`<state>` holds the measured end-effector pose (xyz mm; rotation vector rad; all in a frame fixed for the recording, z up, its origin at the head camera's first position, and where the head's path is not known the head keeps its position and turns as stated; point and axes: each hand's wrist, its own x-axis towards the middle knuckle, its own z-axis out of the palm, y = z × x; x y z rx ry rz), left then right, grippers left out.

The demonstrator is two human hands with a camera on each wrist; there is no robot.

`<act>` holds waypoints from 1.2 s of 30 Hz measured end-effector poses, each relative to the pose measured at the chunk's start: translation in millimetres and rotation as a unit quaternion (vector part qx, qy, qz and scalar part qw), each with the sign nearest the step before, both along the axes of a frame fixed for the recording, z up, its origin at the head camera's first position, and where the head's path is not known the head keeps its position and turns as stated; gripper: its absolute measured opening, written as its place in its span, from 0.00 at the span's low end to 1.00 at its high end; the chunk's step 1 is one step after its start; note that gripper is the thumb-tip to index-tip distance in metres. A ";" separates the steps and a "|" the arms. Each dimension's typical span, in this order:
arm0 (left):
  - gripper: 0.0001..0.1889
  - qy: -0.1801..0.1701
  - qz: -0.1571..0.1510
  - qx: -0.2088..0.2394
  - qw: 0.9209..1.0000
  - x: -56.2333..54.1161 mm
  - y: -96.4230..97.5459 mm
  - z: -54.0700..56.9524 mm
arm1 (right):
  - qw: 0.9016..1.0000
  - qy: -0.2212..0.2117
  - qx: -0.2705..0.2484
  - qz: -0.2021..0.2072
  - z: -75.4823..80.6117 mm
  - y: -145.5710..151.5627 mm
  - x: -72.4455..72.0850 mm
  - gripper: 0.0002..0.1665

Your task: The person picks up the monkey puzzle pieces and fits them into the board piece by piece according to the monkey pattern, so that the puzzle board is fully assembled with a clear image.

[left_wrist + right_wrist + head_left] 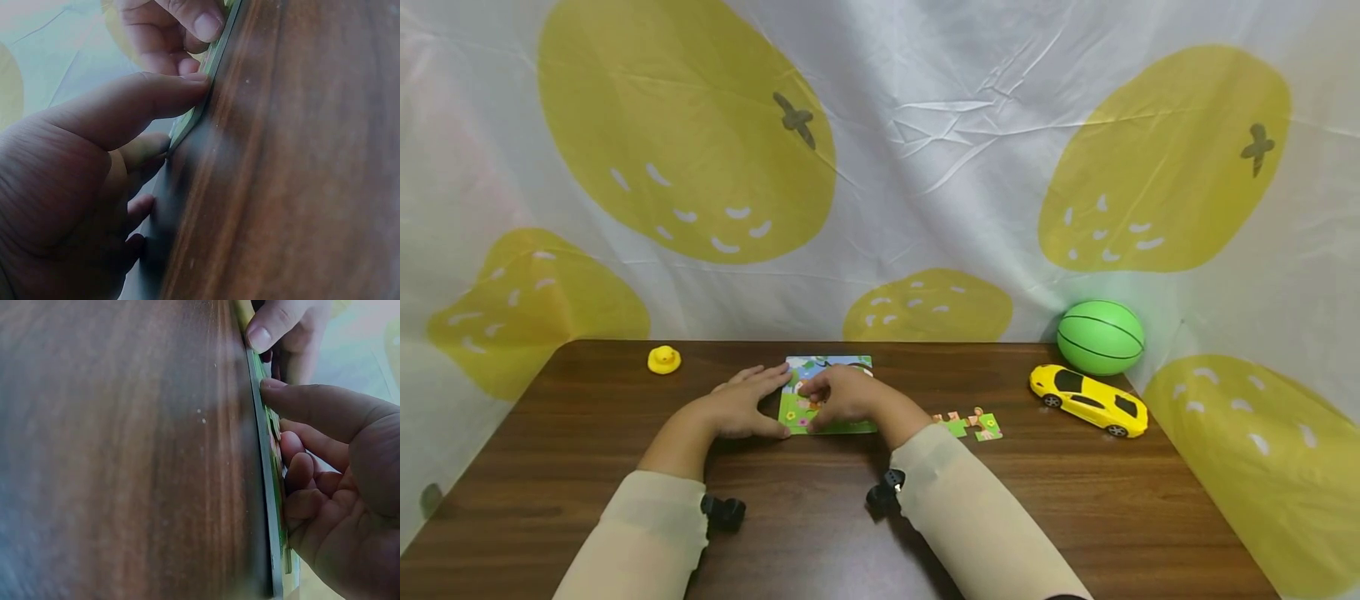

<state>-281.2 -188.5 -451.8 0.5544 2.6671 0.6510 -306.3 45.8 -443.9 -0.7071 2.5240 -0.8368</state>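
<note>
A jigsaw puzzle board (796, 417) with a bright green and blue picture lies flat at the middle of the table. At its left side is my left hand (739, 407), fingers spread, with the thumb touching the lower-left corner and fingertips along the left edge. My right hand (848, 395) is over the board with curled fingers. In the right wrist view, a slightly raised puzzle piece (275, 426) sits between its thumb and index finger. The right hand covers part of the picture. Loose puzzle pieces (988, 427) lie on the table right of the board, partly behind my right forearm.
A yellow toy car (1088, 402) stands at the right, before a green ball (1101, 337) near the curtain. A yellow rubber duck (664, 360) sits at the back left. A lemon-print curtain (940, 208) hangs behind the brown table (805, 533).
</note>
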 end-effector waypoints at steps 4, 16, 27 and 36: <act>0.56 0.002 0.000 0.001 1.000 0.4 0.5 -0.5 | 1.000 0.013 0.001 0.009 -0.4 1.4 -0.3 0.34; 0.56 0.003 0.004 0.008 1.000 -0.2 -1.2 -0.8 | 0.999 0.025 0.025 0.015 4.9 -1.6 1.9 0.31; 0.56 0.003 0.001 0.002 1.000 0.1 0.0 -3.7 | 0.996 -0.019 -0.084 0.010 10.3 26.7 6.5 0.31; 0.56 0.009 0.003 -0.004 1.000 -0.3 1.4 -3.7 | 0.992 0.006 -0.124 -0.032 26.8 85.8 16.8 0.28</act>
